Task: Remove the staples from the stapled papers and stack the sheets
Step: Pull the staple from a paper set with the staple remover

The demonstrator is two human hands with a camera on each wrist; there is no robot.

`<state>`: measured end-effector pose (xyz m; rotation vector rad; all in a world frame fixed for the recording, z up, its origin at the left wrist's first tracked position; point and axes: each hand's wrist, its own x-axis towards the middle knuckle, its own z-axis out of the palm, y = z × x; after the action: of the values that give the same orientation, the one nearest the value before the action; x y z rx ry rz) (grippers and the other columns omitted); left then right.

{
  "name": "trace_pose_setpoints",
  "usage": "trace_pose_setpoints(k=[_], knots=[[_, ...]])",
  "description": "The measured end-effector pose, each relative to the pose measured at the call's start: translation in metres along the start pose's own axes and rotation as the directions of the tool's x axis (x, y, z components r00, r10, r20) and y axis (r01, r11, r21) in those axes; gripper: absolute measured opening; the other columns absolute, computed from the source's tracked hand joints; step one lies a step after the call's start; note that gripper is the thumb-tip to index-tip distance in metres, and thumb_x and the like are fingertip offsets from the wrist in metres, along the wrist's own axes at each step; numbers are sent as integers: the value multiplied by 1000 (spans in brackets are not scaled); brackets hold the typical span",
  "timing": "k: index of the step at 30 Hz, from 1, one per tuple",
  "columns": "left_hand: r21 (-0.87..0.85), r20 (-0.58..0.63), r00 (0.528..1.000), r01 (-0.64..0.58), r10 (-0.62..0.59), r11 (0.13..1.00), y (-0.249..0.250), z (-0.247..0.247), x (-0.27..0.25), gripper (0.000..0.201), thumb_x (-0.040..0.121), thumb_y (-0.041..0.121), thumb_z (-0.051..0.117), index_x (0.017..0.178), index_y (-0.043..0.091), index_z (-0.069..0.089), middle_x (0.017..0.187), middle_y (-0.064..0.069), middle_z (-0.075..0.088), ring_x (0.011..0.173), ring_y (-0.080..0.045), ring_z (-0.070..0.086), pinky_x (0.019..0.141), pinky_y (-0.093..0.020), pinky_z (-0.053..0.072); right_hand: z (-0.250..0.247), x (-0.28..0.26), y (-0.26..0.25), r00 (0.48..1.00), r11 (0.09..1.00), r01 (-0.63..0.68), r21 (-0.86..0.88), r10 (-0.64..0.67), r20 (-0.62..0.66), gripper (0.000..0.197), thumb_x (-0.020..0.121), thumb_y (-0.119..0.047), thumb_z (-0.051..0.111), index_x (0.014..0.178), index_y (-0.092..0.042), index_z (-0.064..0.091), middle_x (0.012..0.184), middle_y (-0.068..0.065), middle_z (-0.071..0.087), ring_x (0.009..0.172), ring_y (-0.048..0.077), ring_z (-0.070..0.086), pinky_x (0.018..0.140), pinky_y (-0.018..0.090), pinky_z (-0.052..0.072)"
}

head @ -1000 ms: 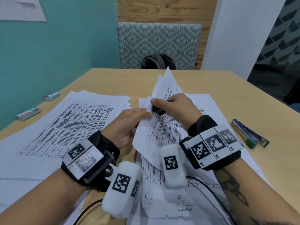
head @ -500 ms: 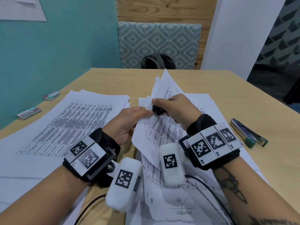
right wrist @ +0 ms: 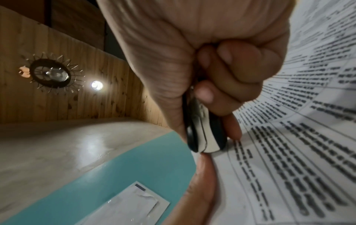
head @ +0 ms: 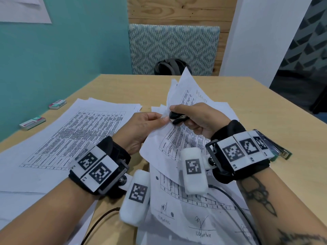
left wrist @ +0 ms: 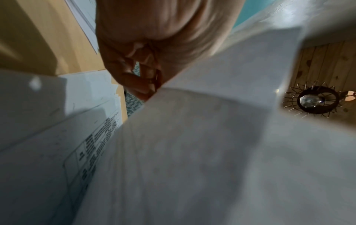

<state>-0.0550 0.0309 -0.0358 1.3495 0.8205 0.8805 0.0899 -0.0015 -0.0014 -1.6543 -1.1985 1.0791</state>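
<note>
Head view, left hand [head: 139, 128] fingers pinching stapled papers [head: 177, 138], right hand [head: 198, 117] fingers curled round black staple remover [head: 174, 118] at the corner

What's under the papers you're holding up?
Under the lifted stapled papers lie more printed sheets on the wooden table, one signed at the bottom. Whatever sits beneath those sheets is covered.

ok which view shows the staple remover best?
Right wrist: staple remover fills the centre, gripped by the right hand, at the papers. Head shows only its black tip. Left wrist doesn't show it.
</note>
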Motion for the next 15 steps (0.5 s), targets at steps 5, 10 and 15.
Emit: trace_pose_setpoints(k=[5, 10, 15], knots=[[40, -77, 997, 0, 3, 999, -2, 6, -1, 12, 87, 7, 58, 75, 5, 60, 54, 2, 64, 46, -6, 59, 48, -15, 46, 3, -6, 1, 989, 991, 118, -64, -123, -77, 29, 87, -25, 62, 65, -6, 60, 26, -9, 39, 22, 3, 32, 29, 10, 21], [71, -172, 985, 31, -18, 997, -4, 14, 1, 17, 87, 11, 59, 69, 10, 58, 63, -6, 58, 52, -15, 51, 50, -19, 40, 10, -7, 0, 946, 926, 195, -324, -265, -187, 37, 79, -30, 65, 74, 6, 70, 57, 8, 56, 43, 11, 38, 48, 24, 30], [163, -198, 980, 20, 13, 986, -4, 16, 0, 20, 88, 15, 58, 68, 13, 58, 67, -7, 55, 56, -17, 45, 49, -21, 34, 13, -10, -3, 915, 855, 162, -492, -317, -251, 34, 79, -32, 63, 73, 2, 63, 55, 4, 48, 56, 22, 43, 49, 27, 32]])
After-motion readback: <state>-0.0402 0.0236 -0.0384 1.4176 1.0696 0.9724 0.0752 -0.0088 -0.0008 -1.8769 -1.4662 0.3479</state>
